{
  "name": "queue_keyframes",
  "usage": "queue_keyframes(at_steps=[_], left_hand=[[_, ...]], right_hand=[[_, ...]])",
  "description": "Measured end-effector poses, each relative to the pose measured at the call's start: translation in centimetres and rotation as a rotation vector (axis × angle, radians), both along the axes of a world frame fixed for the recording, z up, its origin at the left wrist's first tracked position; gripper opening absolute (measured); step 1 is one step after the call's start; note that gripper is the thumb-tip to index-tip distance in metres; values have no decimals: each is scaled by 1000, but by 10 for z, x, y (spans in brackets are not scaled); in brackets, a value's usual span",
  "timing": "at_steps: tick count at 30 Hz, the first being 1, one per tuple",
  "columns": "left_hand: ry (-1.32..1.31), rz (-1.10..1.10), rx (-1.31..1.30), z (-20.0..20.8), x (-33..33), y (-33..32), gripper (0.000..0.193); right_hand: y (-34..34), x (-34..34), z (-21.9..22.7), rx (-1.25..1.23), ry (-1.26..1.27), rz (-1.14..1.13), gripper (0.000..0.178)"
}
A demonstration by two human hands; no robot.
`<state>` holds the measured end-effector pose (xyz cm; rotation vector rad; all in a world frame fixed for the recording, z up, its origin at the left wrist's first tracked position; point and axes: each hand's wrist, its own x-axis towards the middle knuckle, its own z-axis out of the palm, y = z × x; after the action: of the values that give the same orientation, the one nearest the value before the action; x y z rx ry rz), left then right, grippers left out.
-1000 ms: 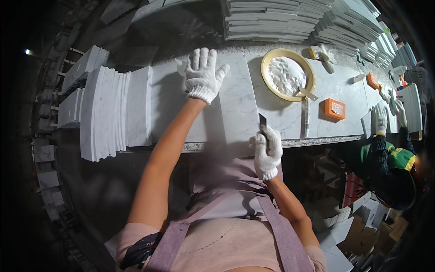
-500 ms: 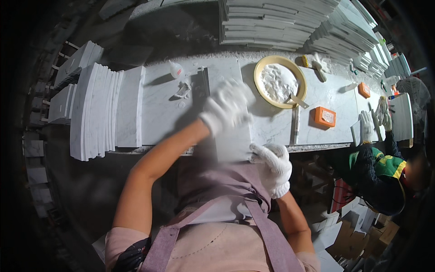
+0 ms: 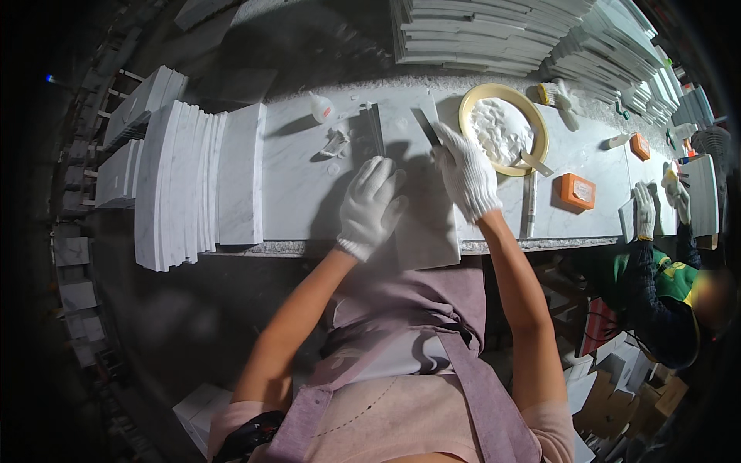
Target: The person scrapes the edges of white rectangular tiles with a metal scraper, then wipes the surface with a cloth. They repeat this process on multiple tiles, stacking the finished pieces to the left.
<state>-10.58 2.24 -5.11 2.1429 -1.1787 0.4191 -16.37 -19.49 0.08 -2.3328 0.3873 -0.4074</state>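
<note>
A white marble-patterned slab [image 3: 424, 235] lies lengthwise before me, its near end reaching past the bench edge. My left hand [image 3: 370, 208], in a white knit glove, rests at the slab's left side with its fingers apart and nothing in them. Over the slab's right side, my gloved right hand [image 3: 467, 174] has its fingers closed on a dark flat blade [image 3: 424, 126], which points away to the upper left. Its handle, if any, is hidden in the glove. Just right of that hand stands a yellow bowl [image 3: 464, 116] of white paste [image 3: 498, 127] with a flat scraper [image 3: 538, 163] in it.
A white squeeze bottle [image 3: 320, 108] and a crumpled scrap [image 3: 336, 144] lie to the left, before a row of upright slabs [image 3: 181, 185]. An orange box [image 3: 577, 191] sits right. Slab stacks [image 3: 478, 35] rise behind. At far right, a co-worker's gloved hands [image 3: 644, 210] touch a slab.
My left hand has drawn back from above the slab to its left side, opening out. My right hand has risen from the near edge onto the slab's right side, where a dark blade now shows.
</note>
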Motion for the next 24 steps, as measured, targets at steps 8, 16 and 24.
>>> queue_keyframes(at_steps=[8,16,24], left_hand=[[59,-2,36,1,2,1,46],[79,-11,38,0,4,0,42],[64,-13,40,1,4,-1,37]], right_hand=[[-11,52,-6,-188,122,62,41],[-11,60,-16,-228,88,75,44],[-15,66,-12,-269,129,101,46]])
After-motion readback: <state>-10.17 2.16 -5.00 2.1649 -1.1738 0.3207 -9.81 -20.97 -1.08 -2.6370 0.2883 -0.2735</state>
